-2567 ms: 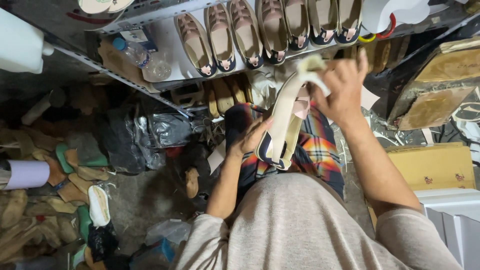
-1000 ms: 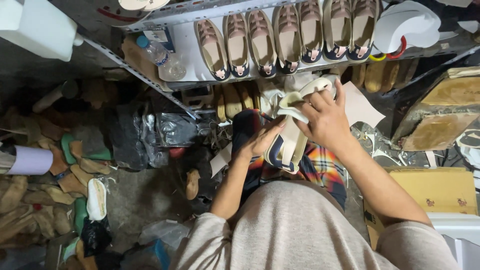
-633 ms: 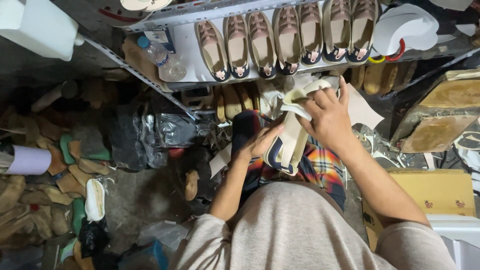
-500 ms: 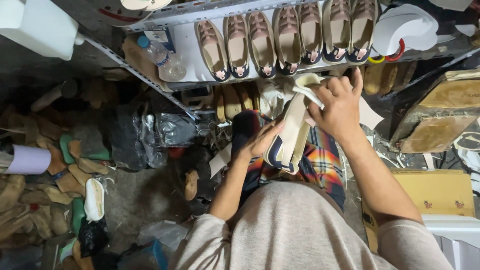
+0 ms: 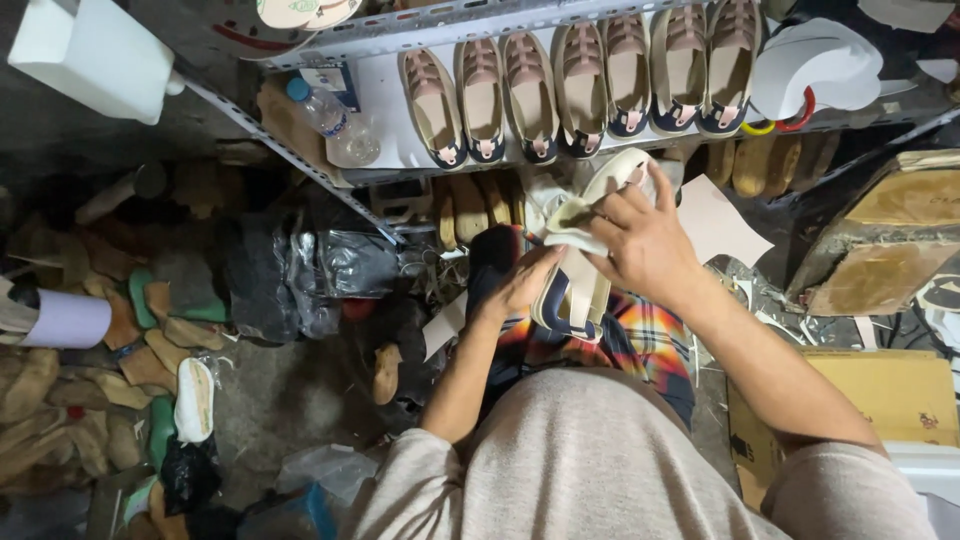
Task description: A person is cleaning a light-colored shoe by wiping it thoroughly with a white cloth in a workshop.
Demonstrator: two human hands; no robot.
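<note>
A cream slip-on shoe with a dark blue heel is gripped by both hands at the centre of the frame, above a plaid-covered lap.

The heel end is clasped by the left hand; a pale cloth is pressed onto the sole by the right hand. Six matching shoes and a clear plastic bottle are held on the white metal shelf along the top.

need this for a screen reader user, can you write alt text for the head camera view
Seen from above, a seated person's left hand steadies a cream and navy canvas shoe on their lap, while the right hand presses a pale cloth against it. Ahead, a row of matching beige and navy shoes lines a white metal shelf.
</note>
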